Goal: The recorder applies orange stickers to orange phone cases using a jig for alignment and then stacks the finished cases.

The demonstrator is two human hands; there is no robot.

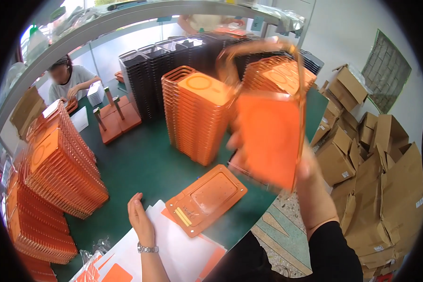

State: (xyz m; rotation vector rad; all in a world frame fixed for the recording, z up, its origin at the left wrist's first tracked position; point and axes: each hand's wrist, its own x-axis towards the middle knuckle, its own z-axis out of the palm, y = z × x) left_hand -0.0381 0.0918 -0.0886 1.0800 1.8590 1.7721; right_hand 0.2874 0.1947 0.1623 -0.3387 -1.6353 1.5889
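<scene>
Blurred orange tray [268, 138] gripped in raised right hand [308, 171]; left hand [141, 218] open, flat on white sheets [183, 249].

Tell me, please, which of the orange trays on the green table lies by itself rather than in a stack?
The single orange tray lying flat near the table's front edge, just right of the left hand. All the others stand in tall stacks, except the blurred one held up in the right hand.

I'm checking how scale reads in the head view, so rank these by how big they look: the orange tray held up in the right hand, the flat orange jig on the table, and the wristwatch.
1. Orange tray in the right hand: largest, but blurred and nearest the camera, so likely exaggerated.
2. Flat orange jig on the green table.
3. Wristwatch on the left hand: clearly smallest.
</scene>
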